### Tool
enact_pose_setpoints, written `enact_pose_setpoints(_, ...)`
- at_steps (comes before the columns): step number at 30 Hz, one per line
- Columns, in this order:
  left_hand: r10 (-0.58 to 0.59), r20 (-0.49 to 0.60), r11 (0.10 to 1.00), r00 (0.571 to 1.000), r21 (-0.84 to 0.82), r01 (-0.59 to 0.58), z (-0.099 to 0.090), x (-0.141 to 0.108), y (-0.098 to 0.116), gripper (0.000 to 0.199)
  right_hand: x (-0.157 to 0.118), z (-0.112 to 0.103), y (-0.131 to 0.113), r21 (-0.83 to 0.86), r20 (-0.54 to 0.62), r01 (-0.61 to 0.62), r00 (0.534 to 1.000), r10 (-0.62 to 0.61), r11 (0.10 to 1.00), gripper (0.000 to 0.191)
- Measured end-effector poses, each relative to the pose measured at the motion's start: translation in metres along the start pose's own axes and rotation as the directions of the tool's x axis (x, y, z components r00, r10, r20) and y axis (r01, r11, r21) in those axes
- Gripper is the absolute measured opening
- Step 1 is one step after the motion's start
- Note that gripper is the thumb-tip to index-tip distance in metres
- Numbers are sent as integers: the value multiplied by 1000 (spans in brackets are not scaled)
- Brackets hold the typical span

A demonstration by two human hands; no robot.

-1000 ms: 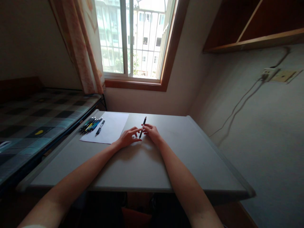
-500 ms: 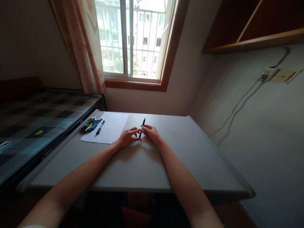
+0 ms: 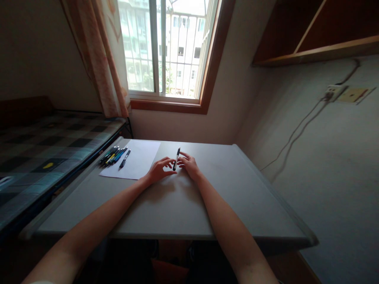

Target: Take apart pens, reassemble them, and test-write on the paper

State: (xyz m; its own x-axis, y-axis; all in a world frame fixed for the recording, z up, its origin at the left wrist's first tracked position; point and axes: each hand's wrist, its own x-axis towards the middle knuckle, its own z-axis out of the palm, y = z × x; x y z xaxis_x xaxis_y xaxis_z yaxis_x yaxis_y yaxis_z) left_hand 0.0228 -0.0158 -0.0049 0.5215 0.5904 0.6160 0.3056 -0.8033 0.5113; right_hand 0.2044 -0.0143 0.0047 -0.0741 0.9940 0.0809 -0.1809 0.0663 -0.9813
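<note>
A slim black pen with a pale middle (image 3: 177, 159) slants upward between the fingertips of the bare left hand (image 3: 160, 169) and the bare right hand (image 3: 188, 164), over the smooth grey tabletop (image 3: 237, 193); fingers overlap it, so I can't tell whose grip bears it. The blue, yellow and dark pens heaped (image 3: 113, 156) by the white paper sheet's (image 3: 143, 156) left edge blur together. Rightward, the tabletop stretches broadly to its rim.

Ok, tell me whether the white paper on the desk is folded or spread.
Spread: the white paper lies flat on the desk, no fold showing; one corner is hidden behind the left wrist.
</note>
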Motion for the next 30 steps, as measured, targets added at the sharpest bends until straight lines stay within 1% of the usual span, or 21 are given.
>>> enact_pose_setpoints(3,-14,-58,996,998,-85,9,1,2,2,45,0,1,-1,-126,24,143,990,-141,982,55)
enact_pose_setpoints(5,-31,-90,991,995,-133,18,1,3,3,42,-2,2,-1,-266,91,260,965,-244,928,55)
enact_pose_setpoints(7,-48,-111,986,993,-167,29,0,3,4,40,-4,4,-1,-402,162,347,938,-307,847,46)
enact_pose_setpoints(8,-50,-108,983,993,-180,30,-1,3,4,40,-5,6,-1,-455,185,371,929,-321,809,40)
enact_pose_setpoints(10,-40,-84,977,996,-213,21,-2,3,6,44,-7,9,-1,-506,176,382,924,-341,773,26)
enact_pose_setpoints(11,-33,-73,973,997,-232,15,-3,4,6,46,-7,10,-3,-498,143,376,924,-354,782,21)
enact_pose_setpoints(12,-31,-72,969,997,-245,13,-4,4,7,48,-7,11,-4,-465,93,364,927,-364,807,18)
enact_pose_setpoints(14,-57,-119,972,991,-235,27,-6,4,7,48,-6,11,-8,-338,-38,316,937,-348,887,23)
enact_pose_setpoints(16,-99,-202,982,974,-180,63,-6,5,6,48,-4,9,-13,-167,-155,242,951,-268,956,33)
enact_pose_setpoints(18,-131,-257,987,957,-129,100,-7,5,4,47,-2,5,-16,-3,-221,172,961,-169,985,41)
enact_pose_setpoints(21,-158,-257,985,954,-115,132,-6,5,1,44,0,1,-18,184,-253,94,966,-45,978,44)
enact_pose_setpoints(23,-164,-238,983,957,-116,140,-5,5,0,39,1,1,-18,290,-295,82,955,8,954,44)
enact_pose_setpoints(24,-163,-227,983,960,-115,140,-4,5,0,36,2,1,-19,341,-318,96,948,18,935,43)
enact_pose_setpoints(26,-158,-209,985,965,-106,138,-3,4,-1,29,4,0,-20,421,-335,142,942,9,896,40)
enact_pose_setpoints(28,-154,-199,986,968,-94,138,-2,4,-2,24,4,-2,-23,452,-301,162,953,-22,877,37)
enact_pose_setpoints(30,-150,-187,987,971,-83,137,-2,4,-3,25,2,-5,-27,446,-248,154,968,-44,882,39)
